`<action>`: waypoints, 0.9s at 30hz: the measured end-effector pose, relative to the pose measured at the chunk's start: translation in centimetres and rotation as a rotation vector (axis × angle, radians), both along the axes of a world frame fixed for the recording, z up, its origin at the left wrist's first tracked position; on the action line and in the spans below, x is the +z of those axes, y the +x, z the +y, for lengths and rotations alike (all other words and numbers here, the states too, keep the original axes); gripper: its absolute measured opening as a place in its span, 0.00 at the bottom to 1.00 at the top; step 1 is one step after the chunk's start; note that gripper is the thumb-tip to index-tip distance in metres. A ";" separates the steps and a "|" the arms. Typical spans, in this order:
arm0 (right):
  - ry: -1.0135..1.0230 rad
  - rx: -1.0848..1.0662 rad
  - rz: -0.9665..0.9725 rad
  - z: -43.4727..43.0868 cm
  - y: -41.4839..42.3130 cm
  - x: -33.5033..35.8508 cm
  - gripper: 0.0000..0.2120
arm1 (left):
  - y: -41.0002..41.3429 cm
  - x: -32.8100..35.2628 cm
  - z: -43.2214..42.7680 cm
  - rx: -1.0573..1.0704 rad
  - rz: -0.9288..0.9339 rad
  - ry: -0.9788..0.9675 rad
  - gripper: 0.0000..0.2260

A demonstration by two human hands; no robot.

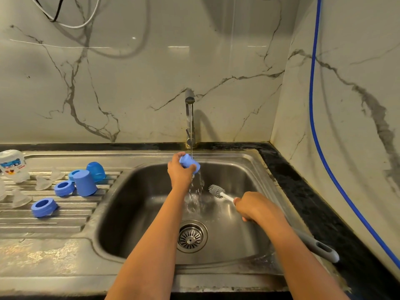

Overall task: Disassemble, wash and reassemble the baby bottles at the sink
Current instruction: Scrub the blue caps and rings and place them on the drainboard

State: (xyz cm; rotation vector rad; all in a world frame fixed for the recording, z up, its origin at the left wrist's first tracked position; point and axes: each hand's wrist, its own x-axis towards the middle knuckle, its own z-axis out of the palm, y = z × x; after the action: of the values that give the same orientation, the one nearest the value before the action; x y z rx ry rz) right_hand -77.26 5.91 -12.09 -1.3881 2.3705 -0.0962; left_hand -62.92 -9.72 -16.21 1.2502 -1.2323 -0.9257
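Note:
My left hand (180, 172) grips a blue bottle cap (189, 162) under the running tap (190, 100), tilted so that water spills off it into the sink (129, 213). My right hand (253, 205) holds a bottle brush (216, 190) by its white stem, the grey bristle head pointing left over the basin and the grey handle (320, 249) lying along the sink's right rim. On the drainboard (43, 217) at the left lie another blue cap (84, 182), a rounder blue cap (96, 171), blue collar rings (44, 207), clear teats (42, 182) and a clear bottle (14, 165).
The drain strainer (191, 236) sits in the basin's middle. A black counter edge (313, 191) runs along the right, with a blue hose (313, 105) hanging down the marble wall. Cables (65, 20) hang at the top left.

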 end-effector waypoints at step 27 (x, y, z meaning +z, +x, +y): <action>0.012 0.008 0.006 0.1 0.0 -0.1 0.16 | 0.7 1.2 1.3 -0.233 1.214 0.680 0.15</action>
State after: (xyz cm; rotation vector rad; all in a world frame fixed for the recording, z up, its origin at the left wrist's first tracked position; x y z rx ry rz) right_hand -77.24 6.04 -12.14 -1.3941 2.3663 -0.0755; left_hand -62.24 -8.40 -15.00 0.7225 -0.0609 -1.9658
